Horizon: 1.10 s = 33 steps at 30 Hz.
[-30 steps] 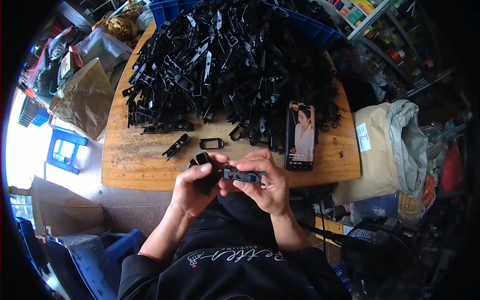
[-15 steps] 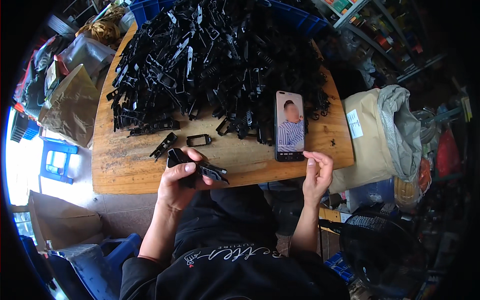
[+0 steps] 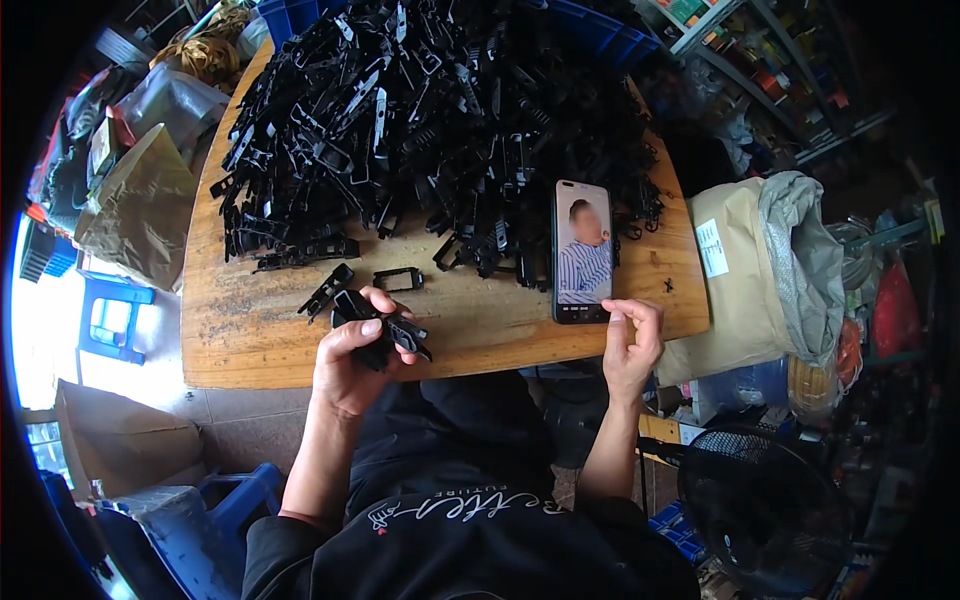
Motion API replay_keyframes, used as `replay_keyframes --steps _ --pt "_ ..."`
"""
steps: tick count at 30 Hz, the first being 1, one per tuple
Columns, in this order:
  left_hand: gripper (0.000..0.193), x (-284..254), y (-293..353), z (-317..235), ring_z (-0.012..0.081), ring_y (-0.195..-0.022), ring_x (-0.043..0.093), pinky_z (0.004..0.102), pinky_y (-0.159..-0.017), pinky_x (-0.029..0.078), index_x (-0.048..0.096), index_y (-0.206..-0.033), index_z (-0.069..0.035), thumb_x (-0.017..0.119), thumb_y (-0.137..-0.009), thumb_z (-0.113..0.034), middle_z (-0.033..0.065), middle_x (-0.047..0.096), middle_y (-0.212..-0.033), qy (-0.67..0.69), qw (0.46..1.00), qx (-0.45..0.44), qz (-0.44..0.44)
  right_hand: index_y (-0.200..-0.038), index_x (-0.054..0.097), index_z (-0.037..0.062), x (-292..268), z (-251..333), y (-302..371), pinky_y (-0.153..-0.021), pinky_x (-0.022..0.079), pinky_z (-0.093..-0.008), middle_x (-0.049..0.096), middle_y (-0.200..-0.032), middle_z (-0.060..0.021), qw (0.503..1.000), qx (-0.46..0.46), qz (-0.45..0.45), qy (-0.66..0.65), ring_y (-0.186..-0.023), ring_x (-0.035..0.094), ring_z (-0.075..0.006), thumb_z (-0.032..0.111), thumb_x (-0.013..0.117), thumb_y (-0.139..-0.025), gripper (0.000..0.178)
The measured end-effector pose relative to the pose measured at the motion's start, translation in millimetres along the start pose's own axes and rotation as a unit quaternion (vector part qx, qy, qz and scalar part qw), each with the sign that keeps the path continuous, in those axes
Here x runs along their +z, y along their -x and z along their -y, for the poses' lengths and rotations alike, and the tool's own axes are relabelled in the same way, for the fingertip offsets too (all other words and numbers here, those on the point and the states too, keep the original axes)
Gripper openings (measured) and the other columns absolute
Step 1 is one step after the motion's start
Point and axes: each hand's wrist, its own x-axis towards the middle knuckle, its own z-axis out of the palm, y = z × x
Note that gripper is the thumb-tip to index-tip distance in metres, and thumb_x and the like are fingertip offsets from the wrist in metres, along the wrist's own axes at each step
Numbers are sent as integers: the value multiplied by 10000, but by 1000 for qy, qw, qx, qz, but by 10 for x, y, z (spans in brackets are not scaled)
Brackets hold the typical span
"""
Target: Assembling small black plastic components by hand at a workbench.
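Note:
My left hand (image 3: 345, 352) is closed around several black plastic parts (image 3: 372, 318), held above the table's near edge. How many there are is hard to make out. My right hand (image 3: 633, 345) is open and loosely curled, its index fingertip at the lower right corner of a smartphone (image 3: 583, 250). Nothing shows between its fingers. The phone stands facing me, a person in a striped shirt on its screen. Beyond my left hand lie a dark elongated part (image 3: 327, 290) and a rectangular black frame (image 3: 398, 279). A large heap of similar black parts (image 3: 400, 130) covers the far side.
The wooden table (image 3: 250, 340) has a curved near edge. Blue crates (image 3: 600, 35) stand behind the heap. On the right are a large tan sack (image 3: 735, 290) and a black fan (image 3: 765, 510). To the left are a blue stool (image 3: 115, 318) and paper bags (image 3: 140, 215).
My left hand has turned the black parts slightly, and they now sit closer together in its grasp. My right hand has barely shifted beside the phone.

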Motion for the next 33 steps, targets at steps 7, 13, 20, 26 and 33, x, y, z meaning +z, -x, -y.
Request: replay_keyframes --steps 7,13,20,26,33 --pt "258 -43 14 -24 300 -652 617 330 -610 524 493 -963 -29 594 -730 -76 220 569 -894 8 1000 -3 10 -887 551 -14 -104 -173 -257 -736 451 -281 570 -874 -101 993 85 -71 -29 -814 579 -196 -14 531 -816 74" --pt "273 -24 13 -5 311 -666 616 344 -640 532 491 -973 -22 591 -723 -66 232 555 -953 19 999 5 30 -960 596 34 -76 -531 -731 -781 427 -347 583 -905 -111 983 87 31 160 -886 536 -273 42 583 -787 174" --pt "273 -2 17 -6 310 -668 613 366 -661 532 496 -968 -15 591 -719 -71 239 557 -943 -3 1000 14 21 -925 584 33 -49 -667 -678 -756 428 -358 590 -863 -119 980 115 64 148 -830 540 -270 53 608 -763 164" --pt "272 -11 18 -20 302 -672 612 366 -662 531 503 -961 -8 593 -712 -72 242 559 -942 -9 1000 13 27 -934 586 12 -130 -627 -572 -652 443 -284 588 -805 -101 979 133 55 143 -709 545 -170 49 622 -767 175" --pt "268 8 19 -11 293 -673 606 357 -647 528 511 -955 -4 598 -710 -72 233 565 -928 -17 999 14 34 -1034 569 30 -164 -573 -501 -697 441 -249 595 -848 -64 984 138 33 106 -748 532 -117 54 622 -795 246"
